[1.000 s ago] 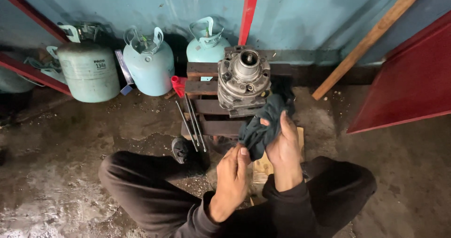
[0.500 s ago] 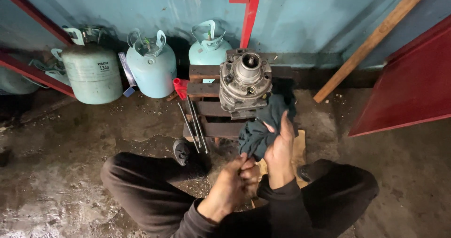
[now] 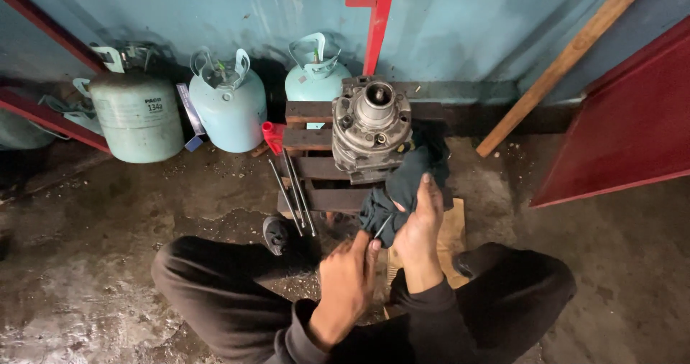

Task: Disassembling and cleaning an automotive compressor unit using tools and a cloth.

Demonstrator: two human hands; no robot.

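We have a single view, from a camera worn on the person's head; it looks steeply down and forward over the knees and both hands (image 3: pixel 381 263) onto the concrete floor (image 3: pixel 108 213), close enough that the forearms fill the lower frame. It faces the blue wall (image 3: pixel 460 26), which closes the top edge; no second view overlaps it.

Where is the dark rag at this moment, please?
In the head view, the dark rag lies centre-right under the right hand, draped beside the metal compressor on the wooden pallet.
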